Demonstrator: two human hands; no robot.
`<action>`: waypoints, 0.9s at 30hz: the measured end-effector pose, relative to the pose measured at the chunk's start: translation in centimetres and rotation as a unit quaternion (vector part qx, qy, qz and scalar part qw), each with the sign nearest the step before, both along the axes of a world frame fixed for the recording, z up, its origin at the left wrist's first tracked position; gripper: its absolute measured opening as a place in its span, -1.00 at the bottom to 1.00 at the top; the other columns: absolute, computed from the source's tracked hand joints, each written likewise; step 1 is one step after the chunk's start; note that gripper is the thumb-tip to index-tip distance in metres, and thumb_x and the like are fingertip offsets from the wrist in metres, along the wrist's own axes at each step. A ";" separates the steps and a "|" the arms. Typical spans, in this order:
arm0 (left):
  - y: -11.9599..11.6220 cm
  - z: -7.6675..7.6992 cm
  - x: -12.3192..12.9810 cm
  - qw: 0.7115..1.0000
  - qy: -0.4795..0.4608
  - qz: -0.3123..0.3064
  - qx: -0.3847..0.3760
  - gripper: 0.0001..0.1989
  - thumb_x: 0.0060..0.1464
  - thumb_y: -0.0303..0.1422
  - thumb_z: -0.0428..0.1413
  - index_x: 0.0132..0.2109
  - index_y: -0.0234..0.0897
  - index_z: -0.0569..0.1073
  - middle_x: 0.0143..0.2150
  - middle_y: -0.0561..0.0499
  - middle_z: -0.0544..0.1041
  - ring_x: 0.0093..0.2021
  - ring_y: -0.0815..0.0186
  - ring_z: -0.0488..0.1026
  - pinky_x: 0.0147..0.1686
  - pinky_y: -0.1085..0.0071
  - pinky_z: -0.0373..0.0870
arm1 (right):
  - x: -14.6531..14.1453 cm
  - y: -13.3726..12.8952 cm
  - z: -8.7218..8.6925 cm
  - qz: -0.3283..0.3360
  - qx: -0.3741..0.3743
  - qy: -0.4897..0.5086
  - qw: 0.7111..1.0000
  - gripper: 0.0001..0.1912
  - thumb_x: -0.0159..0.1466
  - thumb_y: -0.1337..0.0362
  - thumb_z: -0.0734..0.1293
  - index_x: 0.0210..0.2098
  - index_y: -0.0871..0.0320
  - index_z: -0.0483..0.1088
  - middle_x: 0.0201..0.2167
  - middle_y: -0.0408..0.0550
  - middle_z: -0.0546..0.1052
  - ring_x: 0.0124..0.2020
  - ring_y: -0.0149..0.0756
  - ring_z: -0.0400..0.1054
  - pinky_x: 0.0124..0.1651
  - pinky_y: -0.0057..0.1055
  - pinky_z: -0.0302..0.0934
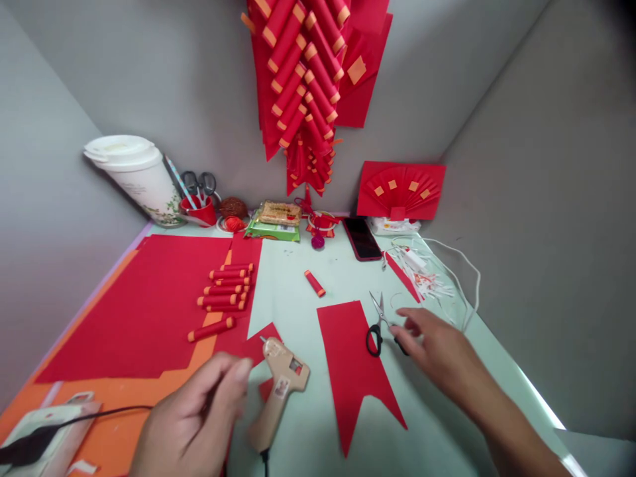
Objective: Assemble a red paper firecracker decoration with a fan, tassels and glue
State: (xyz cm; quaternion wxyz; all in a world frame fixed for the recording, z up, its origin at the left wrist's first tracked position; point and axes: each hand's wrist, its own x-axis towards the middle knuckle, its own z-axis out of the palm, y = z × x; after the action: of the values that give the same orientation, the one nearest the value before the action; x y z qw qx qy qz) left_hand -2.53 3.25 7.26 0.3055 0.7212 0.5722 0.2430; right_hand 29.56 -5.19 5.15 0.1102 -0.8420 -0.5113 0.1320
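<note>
My right hand (424, 338) is at the scissors (376, 331), its fingers apart and partly covering one black handle loop; whether it touches them I cannot tell. The scissors lie with blades spread, one loop over the edge of a red paper banner (355, 364) with a notched lower end. At lower left, my left hand (193, 417) is closed, thumb against the curled fingers; anything inside is hidden. Just right of it lies a beige glue gun (281, 387), nozzle pointing away. A single red paper roll (315, 283) with orange ends rests beyond the banner.
Several red rolls (226, 291) lie on red sheets (134, 305) at left. A power strip (50, 437) sits at lower left. Along the back are a white cup (139, 175), a phone (362, 238) and paper scraps (427, 281) with a cable. A firecracker decoration (303, 73) hangs above.
</note>
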 end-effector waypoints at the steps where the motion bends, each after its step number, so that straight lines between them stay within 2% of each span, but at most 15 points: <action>1: 0.1 0.1 0.1 0.999 0.020 -0.019 -0.017 -0.52 0.17 0.10 -0.07 -0.49 -0.15 0.34 -0.61 0.15 0.35 -0.58 0.35 0.36 -0.55 0.51 0.34 | -1.8 0.3 0.2 0.054 0.008 0.046 0.997 -0.65 0.36 0.13 0.26 0.04 0.14 0.44 -0.10 0.04 0.57 -0.12 -0.11 0.47 -0.10 -0.29 0.27; 3: 0.0 0.2 0.2 0.995 0.064 -0.045 -0.055 -0.53 0.15 0.11 -0.08 -0.44 -0.14 0.38 -0.57 0.14 0.41 -0.56 0.33 0.38 -0.52 0.47 0.33 | -5.2 0.9 0.3 0.152 -0.010 0.109 0.982 -0.72 0.35 0.20 0.28 -0.01 0.12 0.47 -0.09 0.01 0.57 -0.10 -0.12 0.47 -0.06 -0.30 0.27; 5: -0.4 -0.1 0.2 0.989 0.114 -0.049 -0.084 -0.53 0.14 0.14 -0.08 -0.40 -0.13 0.39 -0.50 0.11 0.48 -0.50 0.28 0.44 -0.46 0.41 0.35 | -7.8 1.4 0.3 0.194 -0.034 0.137 0.971 -0.76 0.33 0.24 0.31 -0.04 0.12 0.49 -0.12 0.00 0.57 -0.10 -0.11 0.46 -0.06 -0.28 0.26; 9: -2.1 -1.2 0.3 0.967 0.226 -0.083 -0.086 -0.58 0.19 0.07 -0.08 -0.27 -0.14 0.45 -0.28 -0.02 0.57 -0.24 0.10 0.54 -0.25 0.24 0.40 | -10.0 1.8 -0.3 0.187 -0.055 0.151 0.969 -0.82 0.30 0.24 0.36 -0.12 0.14 0.49 -0.19 -0.02 0.57 -0.18 -0.13 0.46 -0.13 -0.30 0.23; 13: -3.4 -2.5 1.2 0.937 0.321 -0.122 -0.066 -0.69 0.23 -0.11 -0.01 -0.18 -0.20 0.50 -0.19 -0.11 0.57 -0.15 0.01 0.54 -0.23 0.19 0.41 | -10.0 1.5 -1.1 0.162 -0.057 0.216 0.961 -0.84 0.28 0.23 0.37 -0.17 0.12 0.47 -0.30 -0.10 0.57 -0.28 -0.24 0.44 -0.23 -0.38 0.18; 18: -4.0 -2.9 2.0 0.926 0.356 -0.115 -0.043 -0.73 0.25 -0.22 -0.01 -0.22 -0.24 0.52 -0.24 -0.12 0.59 -0.22 0.05 0.56 -0.29 0.24 0.40 | -10.3 0.9 -1.7 0.154 -0.072 0.277 0.946 -0.88 0.24 0.22 0.38 -0.24 0.11 0.48 -0.43 -0.15 0.54 -0.38 -0.29 0.39 -0.31 -0.42 0.14; 21: -4.2 -2.7 1.8 0.932 0.350 -0.096 0.021 -0.72 0.25 -0.20 -0.02 -0.29 -0.22 0.50 -0.31 -0.09 0.58 -0.29 0.08 0.55 -0.36 0.28 0.37 | -10.7 0.6 -1.9 0.150 -0.082 0.327 0.930 -0.84 0.26 0.17 0.38 -0.26 0.11 0.50 -0.46 -0.13 0.52 -0.40 -0.28 0.38 -0.34 -0.40 0.14; 23: -4.5 -2.7 1.5 0.935 0.336 -0.084 0.078 -0.71 0.25 -0.18 -0.01 -0.33 -0.20 0.47 -0.36 -0.06 0.56 -0.34 0.11 0.55 -0.42 0.31 0.34 | -11.0 0.4 -1.9 0.136 -0.088 0.398 0.903 -0.79 0.28 0.11 0.37 -0.23 0.11 0.53 -0.43 -0.11 0.54 -0.38 -0.26 0.39 -0.31 -0.39 0.18; 24: -4.6 -2.7 1.4 0.935 0.328 -0.080 0.107 -0.72 0.25 -0.17 0.00 -0.36 -0.19 0.45 -0.38 -0.04 0.54 -0.37 0.13 0.54 -0.45 0.32 0.32 | -11.2 0.4 -1.9 0.127 -0.088 0.448 0.880 -0.76 0.29 0.09 0.36 -0.18 0.10 0.53 -0.38 -0.10 0.55 -0.34 -0.24 0.41 -0.28 -0.37 0.21; 27: -5.1 -2.9 1.3 0.932 0.300 -0.081 0.187 -0.72 0.24 -0.17 0.04 -0.41 -0.16 0.39 -0.45 0.00 0.49 -0.44 0.19 0.50 -0.50 0.35 0.29 | -12.0 0.5 -1.8 0.109 -0.072 0.615 0.778 -0.63 0.29 0.02 0.36 -0.03 0.12 0.50 -0.21 -0.04 0.58 -0.18 -0.17 0.44 -0.09 -0.31 0.25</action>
State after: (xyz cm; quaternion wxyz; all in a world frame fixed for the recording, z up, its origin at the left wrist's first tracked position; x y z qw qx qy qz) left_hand -1.26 -1.83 4.34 -0.0019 0.8482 0.5214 0.0927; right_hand 17.58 -4.66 3.32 0.3251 -0.5261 -0.4118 0.6692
